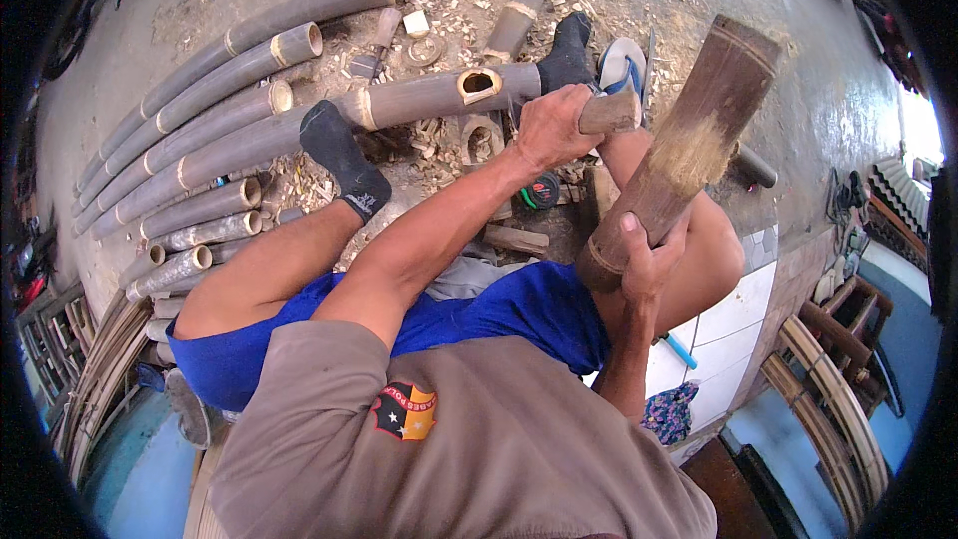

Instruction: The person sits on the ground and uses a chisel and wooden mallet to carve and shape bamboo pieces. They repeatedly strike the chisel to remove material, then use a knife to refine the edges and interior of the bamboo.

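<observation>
My left hand [559, 128] is closed round the wooden handle [613, 113] of what looks like a chisel. Its blade is mostly hidden by the hand, beside the right end of a long grey bamboo pole [414, 98]. An oval hole [479, 86] with pale cut edges opens in that pole. My right hand [651, 258] grips the lower part of a short, thick brown bamboo section [726, 80], raised at a slant over my right leg. A pale, frayed patch marks its side. My dark-socked feet press against the pole, one near its middle and one by its right end.
More bamboo poles [264, 12] lie side by side at the left. Wood chips [454, 15] litter the floor around another pole [517, 15], a wooden-handled tool [382, 38] and a black-green tape measure [540, 192]. A sandal [623, 65] lies beyond my foot; bent bamboo strips [833, 419] stand at right.
</observation>
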The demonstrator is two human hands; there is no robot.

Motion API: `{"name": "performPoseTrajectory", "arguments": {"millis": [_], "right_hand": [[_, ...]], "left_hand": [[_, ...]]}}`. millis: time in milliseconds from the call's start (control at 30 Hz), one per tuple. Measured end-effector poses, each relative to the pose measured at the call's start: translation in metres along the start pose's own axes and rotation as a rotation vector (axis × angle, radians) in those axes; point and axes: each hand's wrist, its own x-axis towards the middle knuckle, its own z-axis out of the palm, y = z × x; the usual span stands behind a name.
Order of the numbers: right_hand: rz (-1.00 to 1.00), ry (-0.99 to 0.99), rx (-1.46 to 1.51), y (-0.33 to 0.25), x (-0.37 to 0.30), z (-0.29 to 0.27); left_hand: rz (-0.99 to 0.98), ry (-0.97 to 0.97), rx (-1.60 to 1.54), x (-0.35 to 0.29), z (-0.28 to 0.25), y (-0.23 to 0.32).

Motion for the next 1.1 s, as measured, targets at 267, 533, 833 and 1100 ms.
{"name": "performPoseTrajectory", "arguments": {"millis": [267, 533, 833, 1100], "right_hand": [[0.072, -0.021, 0.020, 0.001, -0.012, -0.010], [0.056, 0.071, -0.117, -0.018, 0.005, 0.002], [0.120, 0.151, -0.156, -0.037, 0.033, -0.004], [0.018, -0.098, -0.492, -0.021, 0.028, -0.004]], "left_hand": [[-0.024, 0.019, 0.032, 0.007, -0.008, -0.014], [-0.047, 0.020, -0.031, 0.015, -0.008, -0.029], [-0.112, -0.069, -0.035, 0.013, -0.017, -0.028], [-0.075, -0.113, 0.038, 0.019, -0.017, -0.036]]}}
